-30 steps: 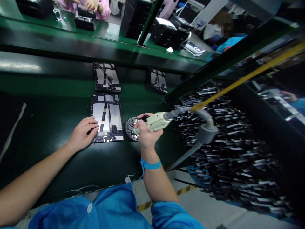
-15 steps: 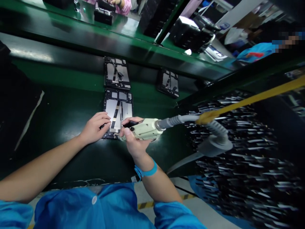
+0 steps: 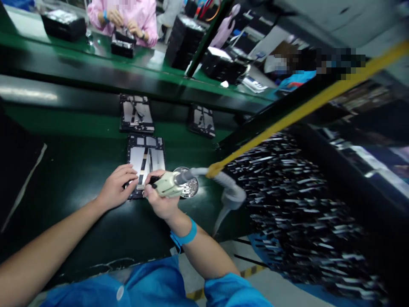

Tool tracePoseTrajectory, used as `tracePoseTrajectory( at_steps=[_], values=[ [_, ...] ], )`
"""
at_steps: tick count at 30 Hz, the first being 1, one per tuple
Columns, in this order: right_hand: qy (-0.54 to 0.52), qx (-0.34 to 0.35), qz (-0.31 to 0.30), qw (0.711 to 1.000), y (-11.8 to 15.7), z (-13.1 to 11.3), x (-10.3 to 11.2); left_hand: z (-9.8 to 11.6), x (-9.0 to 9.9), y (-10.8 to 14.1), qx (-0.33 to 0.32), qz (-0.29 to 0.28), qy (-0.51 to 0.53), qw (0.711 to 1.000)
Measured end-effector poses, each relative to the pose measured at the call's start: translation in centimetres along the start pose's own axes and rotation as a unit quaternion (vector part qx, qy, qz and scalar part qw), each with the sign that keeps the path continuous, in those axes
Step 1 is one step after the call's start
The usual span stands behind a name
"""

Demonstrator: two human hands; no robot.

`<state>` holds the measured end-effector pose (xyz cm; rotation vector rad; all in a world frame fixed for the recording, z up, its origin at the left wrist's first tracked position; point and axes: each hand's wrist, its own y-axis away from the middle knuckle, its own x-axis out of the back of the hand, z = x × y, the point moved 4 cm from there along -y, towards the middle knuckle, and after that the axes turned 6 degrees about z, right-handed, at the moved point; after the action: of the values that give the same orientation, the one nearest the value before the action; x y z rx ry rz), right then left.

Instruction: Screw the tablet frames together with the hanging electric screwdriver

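Head view, looking down and forward. Left hand flat on the lower left edge of an opened tablet frame, fingers spread and pressing down, nothing gripped. Right hand closed around a pale electric screwdriver, tip pointed left at the bottom edge of the frame, just beside the left fingertips. Blue wrist strap on the right wrist. Grey hose running from the back of the screwdriver, looping down to the right; yellow line rising from the same spot toward the upper right.

Frame lying flat on the dark green surface, long side pointing away, silver plate and thin dark ribbon visible inside. Round perforated metal dish touching the surface just right of the frame, partly hidden behind the screwdriver.

Farther back on the same surface, a second open frame right above the first, and a third to its right, apart from both. Blurred rack of dark flat parts filling the right side. Blue smock along the bottom edge.

Beyond a raised green ledge, a person in a pink sleeve with both hands on a small dark unit; stacks of black trays nearby. Details there too small to tell.
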<state>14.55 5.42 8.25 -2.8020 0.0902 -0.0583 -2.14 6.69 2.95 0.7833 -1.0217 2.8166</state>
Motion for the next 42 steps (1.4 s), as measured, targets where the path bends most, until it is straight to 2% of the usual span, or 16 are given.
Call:
tracePoseTrajectory(
  at_steps=[5, 7, 10, 13, 17, 21, 24, 31, 34, 39, 42],
  values=[
    [0.000, 0.034, -0.010, 0.999, -0.3, 0.1, -0.2, 0.6, 0.5, 1.0, -0.073, -0.144, -0.040, 0.986],
    [-0.032, 0.021, -0.013, 0.999, -0.6, 0.0, 0.1, 1.1, 0.6, 1.1, -0.078, -0.167, -0.087, 0.979],
    [-0.079, -0.007, -0.001, 0.997, -0.9, -0.1, 1.4, 2.2, 0.4, 1.6, -0.058, -0.176, -0.156, 0.970],
    [-0.107, 0.003, 0.037, 0.994, -1.2, 0.1, 3.8, 3.7, 0.5, 3.4, -0.029, -0.170, -0.186, 0.967],
    [-0.139, 0.006, 0.069, 0.988, -1.4, 0.8, 6.5, 5.4, 2.3, 7.2, 0.022, -0.119, -0.215, 0.969],
    [-0.129, 0.006, 0.065, 0.989, -1.4, 0.8, 7.1, 5.4, 4.6, 8.9, 0.063, -0.084, -0.259, 0.960],
    [-0.119, 0.015, 0.054, 0.991, -1.2, 0.5, 6.9, 3.4, 6.3, 7.8, 0.085, -0.056, -0.304, 0.947],
    [-0.094, 0.029, 0.071, 0.993, -1.6, 0.1, 7.0, -4.2, 10.4, 2.4, 0.150, -0.019, -0.400, 0.904],
    [-0.092, 0.036, 0.081, 0.992, -1.9, -0.4, 7.0, -7.4, 11.9, 0.1, 0.184, 0.029, -0.434, 0.882],
    [-0.087, 0.040, 0.076, 0.992, -1.9, -1.0, 6.8, -12.7, 13.1, -3.7, 0.244, 0.128, -0.449, 0.850],
    [-0.084, 0.035, 0.068, 0.994, -1.8, -0.6, 6.7, -14.4, 14.0, -5.9, 0.275, 0.178, -0.426, 0.843]
  ],
)
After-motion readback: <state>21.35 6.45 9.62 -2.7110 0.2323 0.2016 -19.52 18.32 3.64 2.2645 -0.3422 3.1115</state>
